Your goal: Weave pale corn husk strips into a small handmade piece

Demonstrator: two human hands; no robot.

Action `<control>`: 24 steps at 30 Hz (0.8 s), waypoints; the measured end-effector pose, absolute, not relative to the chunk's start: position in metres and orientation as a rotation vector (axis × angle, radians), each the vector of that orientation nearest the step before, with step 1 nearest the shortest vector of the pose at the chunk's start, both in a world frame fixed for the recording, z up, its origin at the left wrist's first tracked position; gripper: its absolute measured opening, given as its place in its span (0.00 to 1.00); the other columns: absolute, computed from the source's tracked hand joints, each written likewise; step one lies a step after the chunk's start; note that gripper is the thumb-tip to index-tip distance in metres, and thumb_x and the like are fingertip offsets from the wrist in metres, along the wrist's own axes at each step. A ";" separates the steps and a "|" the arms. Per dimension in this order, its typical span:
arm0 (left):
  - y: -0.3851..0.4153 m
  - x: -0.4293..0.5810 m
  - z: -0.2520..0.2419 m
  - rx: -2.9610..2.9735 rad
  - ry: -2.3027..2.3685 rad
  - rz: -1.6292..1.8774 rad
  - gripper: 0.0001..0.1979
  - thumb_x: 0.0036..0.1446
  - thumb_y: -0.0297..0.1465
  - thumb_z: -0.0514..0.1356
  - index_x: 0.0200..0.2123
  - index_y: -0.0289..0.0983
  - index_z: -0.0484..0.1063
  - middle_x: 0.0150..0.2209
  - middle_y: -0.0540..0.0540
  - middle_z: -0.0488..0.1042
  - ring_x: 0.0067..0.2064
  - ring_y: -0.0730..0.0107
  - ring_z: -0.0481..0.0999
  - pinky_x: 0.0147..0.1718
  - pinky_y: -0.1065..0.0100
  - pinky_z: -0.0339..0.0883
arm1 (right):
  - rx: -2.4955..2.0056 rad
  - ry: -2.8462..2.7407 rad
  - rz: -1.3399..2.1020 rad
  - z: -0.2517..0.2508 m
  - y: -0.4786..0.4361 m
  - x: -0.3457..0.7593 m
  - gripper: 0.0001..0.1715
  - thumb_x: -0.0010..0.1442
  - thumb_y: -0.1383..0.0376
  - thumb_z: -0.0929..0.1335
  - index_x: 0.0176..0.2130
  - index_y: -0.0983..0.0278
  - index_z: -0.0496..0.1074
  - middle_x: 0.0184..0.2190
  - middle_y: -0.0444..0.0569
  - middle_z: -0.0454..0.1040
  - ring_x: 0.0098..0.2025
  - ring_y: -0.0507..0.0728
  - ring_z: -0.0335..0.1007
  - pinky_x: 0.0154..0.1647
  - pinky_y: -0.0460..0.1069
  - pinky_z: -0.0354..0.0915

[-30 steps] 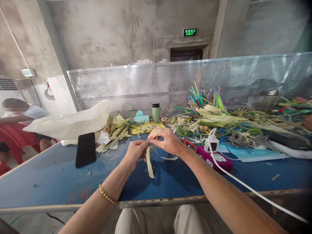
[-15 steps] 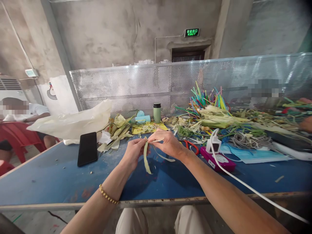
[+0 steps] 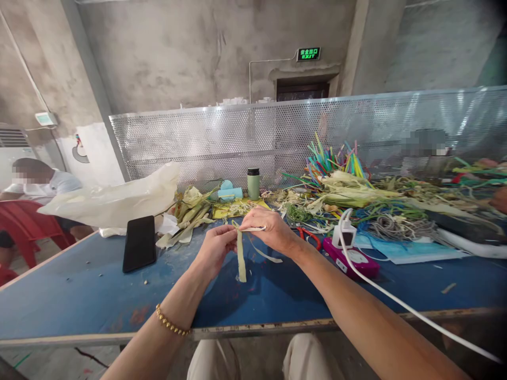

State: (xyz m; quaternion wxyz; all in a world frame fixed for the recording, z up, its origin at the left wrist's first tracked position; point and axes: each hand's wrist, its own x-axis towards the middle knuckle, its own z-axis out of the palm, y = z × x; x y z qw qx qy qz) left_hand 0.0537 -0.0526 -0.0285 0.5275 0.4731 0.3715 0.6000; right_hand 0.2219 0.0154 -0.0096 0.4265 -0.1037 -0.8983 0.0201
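Note:
Both hands meet above the middle of the blue table (image 3: 79,295). My left hand (image 3: 216,248) pinches the top of a pale green husk strip (image 3: 241,258), which hangs down from it to just above the tabletop. My right hand (image 3: 269,229) is closed on the same strip's upper end, and a thinner pale strip (image 3: 269,257) curls away under my right wrist. A gold bead bracelet (image 3: 170,326) sits on my left wrist.
A black phone (image 3: 139,243) lies left of my hands, a pale plastic bag (image 3: 114,200) behind it. Corn husks (image 3: 194,214), a green flask (image 3: 253,183), red scissors (image 3: 311,237), a pink power bank (image 3: 350,256) with a white cable, and coloured strips (image 3: 336,158) crowd the back and right. A person sits far left.
My hands have shifted slightly along the strip, and the hanging part now drops straighter and shorter. The camera view wobbled a little.

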 end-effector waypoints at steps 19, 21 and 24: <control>-0.048 0.048 -0.027 0.944 0.878 1.348 0.06 0.46 0.28 0.65 0.26 0.31 0.72 0.24 0.46 0.73 0.21 0.75 0.71 0.21 0.72 0.63 | -0.234 -2.236 0.103 -0.007 0.013 0.223 0.10 0.61 0.70 0.68 0.36 0.60 0.80 0.36 0.50 0.76 0.40 0.55 0.70 0.44 0.51 0.65; -0.047 0.048 -0.028 0.960 0.875 1.372 0.08 0.45 0.28 0.67 0.26 0.30 0.72 0.24 0.46 0.74 0.22 0.76 0.71 0.22 0.73 0.64 | -0.281 -2.213 0.144 -0.007 0.012 0.222 0.13 0.60 0.73 0.66 0.37 0.61 0.80 0.35 0.49 0.76 0.40 0.54 0.70 0.43 0.50 0.65; -0.045 0.048 -0.030 0.991 0.856 1.436 0.11 0.43 0.31 0.69 0.26 0.30 0.73 0.23 0.47 0.73 0.22 0.77 0.71 0.24 0.74 0.64 | -0.359 -2.136 0.152 -0.006 0.013 0.223 0.18 0.57 0.77 0.63 0.37 0.63 0.79 0.34 0.49 0.77 0.37 0.52 0.71 0.38 0.48 0.66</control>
